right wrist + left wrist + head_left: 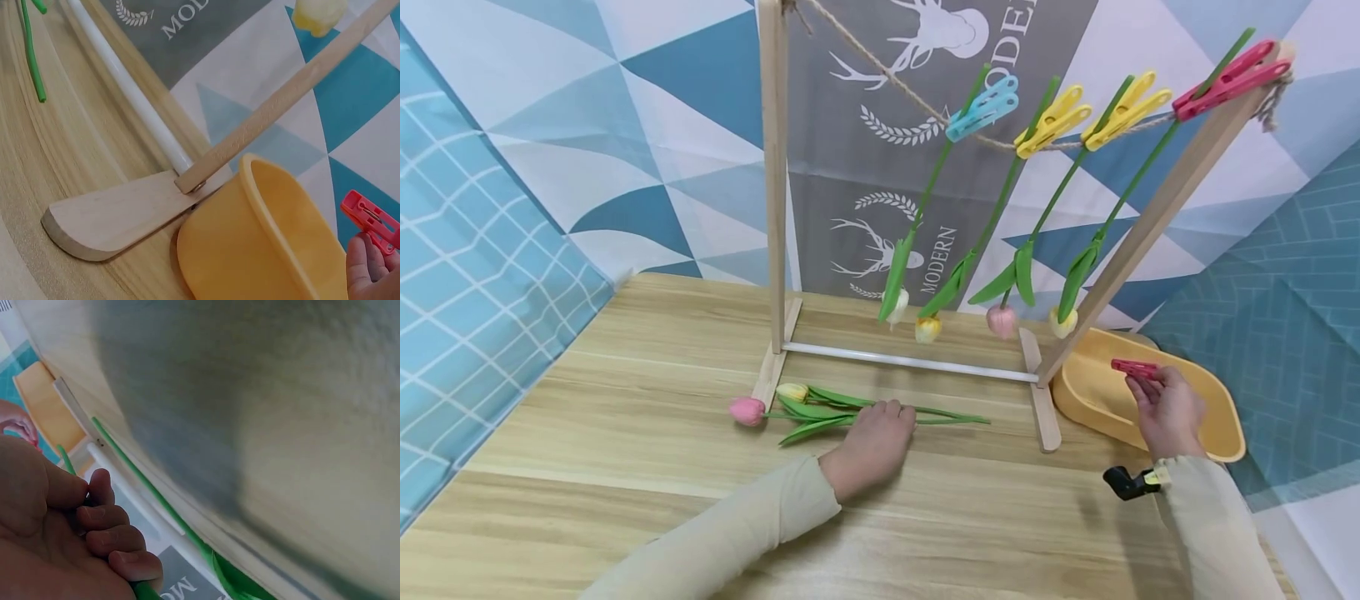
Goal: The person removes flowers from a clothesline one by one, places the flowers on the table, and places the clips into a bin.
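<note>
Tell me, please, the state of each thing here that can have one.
Left grip: pinching a tulip stem
Right grip: holding a red clothespin
Other four clothespins: clipped to the rope
Rope: sagging
Hanging tulips: heads down
Lower two tulips: unclipped
Wooden frame: standing
Yellow basin: upright, uncovered

In your head view, your left hand (872, 443) covers the middle of two tulip stems (951, 422) and hides its grip. Your left wrist view shows its curled fingers (106, 540) concealing the gripped stretch of one stem; the left and bottom edges crop that hand, and the tabletop (325, 431) is blurred. Your right wrist view cuts off your right hand (375, 275) and the pinkish-red clothespin (362, 209) at the right, the yellow basin (219, 250) at the bottom, and a hanging yellow-white tulip bloom (319, 15) at the top. Your head view crops the left wooden post (773, 183) above and both sleeves (737, 521) below.
</note>
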`<state>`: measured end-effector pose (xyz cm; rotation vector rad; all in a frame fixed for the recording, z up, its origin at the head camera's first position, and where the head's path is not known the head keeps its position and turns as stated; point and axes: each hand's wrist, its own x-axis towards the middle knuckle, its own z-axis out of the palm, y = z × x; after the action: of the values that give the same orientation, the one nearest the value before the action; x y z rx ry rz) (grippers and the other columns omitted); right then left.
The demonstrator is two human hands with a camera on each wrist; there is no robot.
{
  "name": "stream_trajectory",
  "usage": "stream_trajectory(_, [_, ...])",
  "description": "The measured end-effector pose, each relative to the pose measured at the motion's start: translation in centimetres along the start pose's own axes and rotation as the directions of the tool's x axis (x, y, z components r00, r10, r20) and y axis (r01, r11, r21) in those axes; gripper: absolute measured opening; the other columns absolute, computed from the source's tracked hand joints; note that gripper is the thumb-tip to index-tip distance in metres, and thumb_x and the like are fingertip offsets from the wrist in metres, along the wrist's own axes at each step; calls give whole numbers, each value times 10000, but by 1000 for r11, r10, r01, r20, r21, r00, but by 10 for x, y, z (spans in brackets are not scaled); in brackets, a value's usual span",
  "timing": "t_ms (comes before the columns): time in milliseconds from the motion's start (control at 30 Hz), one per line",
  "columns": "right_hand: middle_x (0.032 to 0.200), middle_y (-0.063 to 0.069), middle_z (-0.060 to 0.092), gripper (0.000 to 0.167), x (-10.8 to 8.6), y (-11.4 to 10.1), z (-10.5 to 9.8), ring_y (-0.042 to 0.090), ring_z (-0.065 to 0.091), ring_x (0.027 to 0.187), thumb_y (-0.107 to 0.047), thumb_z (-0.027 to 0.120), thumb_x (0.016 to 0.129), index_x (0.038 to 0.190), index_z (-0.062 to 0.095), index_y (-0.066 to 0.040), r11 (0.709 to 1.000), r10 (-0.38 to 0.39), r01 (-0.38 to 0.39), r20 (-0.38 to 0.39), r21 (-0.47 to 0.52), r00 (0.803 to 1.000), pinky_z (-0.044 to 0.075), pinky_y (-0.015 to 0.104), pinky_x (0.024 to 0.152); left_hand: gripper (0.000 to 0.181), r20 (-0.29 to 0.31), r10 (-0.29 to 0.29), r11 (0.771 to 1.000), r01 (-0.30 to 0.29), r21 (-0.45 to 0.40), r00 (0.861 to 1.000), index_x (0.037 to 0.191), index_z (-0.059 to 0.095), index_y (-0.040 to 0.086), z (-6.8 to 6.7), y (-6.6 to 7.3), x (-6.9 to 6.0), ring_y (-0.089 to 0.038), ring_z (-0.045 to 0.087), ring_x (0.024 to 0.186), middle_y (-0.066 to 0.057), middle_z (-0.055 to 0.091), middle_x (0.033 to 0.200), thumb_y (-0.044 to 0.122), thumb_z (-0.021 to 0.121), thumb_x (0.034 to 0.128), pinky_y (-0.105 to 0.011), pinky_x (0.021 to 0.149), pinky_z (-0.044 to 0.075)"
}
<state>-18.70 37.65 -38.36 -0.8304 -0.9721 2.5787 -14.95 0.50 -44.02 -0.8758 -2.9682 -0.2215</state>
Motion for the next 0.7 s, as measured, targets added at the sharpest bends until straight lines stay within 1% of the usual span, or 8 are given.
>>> stream_trajectory(133, [744,89,675,69,2,1,-2,192,679,723,-28,508,911,927,567,-60,1000,8,-8,-14,-9,1000,562,288,703,174,25,-3,1000,3,-5,1000,902,543,100,6,2,2,-159,515,732,-17,524,773,212,437,983,-279,621,407])
stream_trajectory(267, [735,87,673,63,4,2,-4,181,673,714,-31,510,912,921,565,-60,1000,12,-13,-15,-14,1000,564,284,694,188,21,15,1000,-16,10,1000,893,545,109,11,6,5,-158,533,757,-11,523,765,228,433,985,-318,673,440])
stream_trajectory(400, [726,84,672,60,6,2,-5,172,669,710,-33,518,906,926,568,-58,1000,14,-14,-43,-16,999,564,280,688,181,15,29,999,-29,27,999,887,537,114,14,10,6,-157,531,743,-8,517,755,232,440,985,-311,662,432])
stream_trajectory(533, [732,74,675,58,7,2,-6,163,667,718,-44,531,902,935,571,-71,1000,16,-17,-70,-23,997,562,273,695,169,30,27,999,-28,40,999,892,536,119,16,11,7,-167,548,776,-12,529,780,230,445,982,-300,657,428])
stream_trajectory(700, [749,64,672,60,6,0,-6,158,666,737,-50,537,903,935,567,-91,999,22,-24,-70,-24,997,560,272,711,170,49,27,999,-29,37,998,895,550,118,18,12,7,-176,556,820,-22,544,820,231,452,978,-296,659,422])
